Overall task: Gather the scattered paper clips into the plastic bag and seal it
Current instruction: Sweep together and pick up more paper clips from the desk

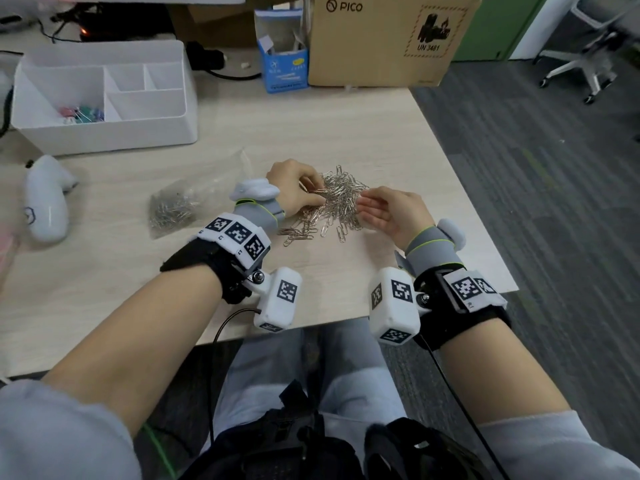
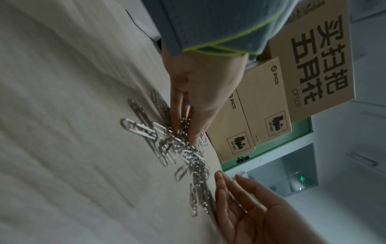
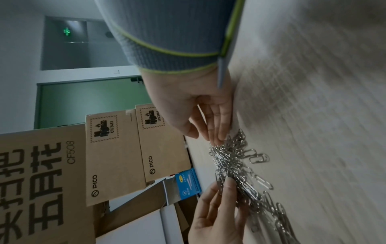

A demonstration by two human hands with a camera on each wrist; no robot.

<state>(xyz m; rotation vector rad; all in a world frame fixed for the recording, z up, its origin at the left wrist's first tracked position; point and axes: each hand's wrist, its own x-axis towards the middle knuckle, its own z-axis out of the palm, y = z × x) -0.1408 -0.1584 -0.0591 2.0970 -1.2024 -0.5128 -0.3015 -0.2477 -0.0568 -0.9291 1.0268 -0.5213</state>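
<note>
A heap of silver paper clips (image 1: 341,199) lies on the light wooden table (image 1: 346,133), with several loose ones at its near side. My left hand (image 1: 313,192) curls into the heap from the left and pinches clips between thumb and fingers; the left wrist view shows the left hand (image 2: 185,133) with clips between them. My right hand (image 1: 367,202) stands on its edge at the heap's right side, fingers straight, tips touching the clips (image 3: 229,158). The clear plastic bag (image 1: 187,199) lies flat to the left with clips inside, its mouth towards the heap.
A white desk organiser (image 1: 104,133) with coloured pins stands at the back left. A white controller (image 1: 45,206) lies at the left edge. A cardboard box (image 1: 381,39) and a blue carton (image 1: 285,64) stand behind. The table's right edge (image 1: 467,202) runs close to the heap.
</note>
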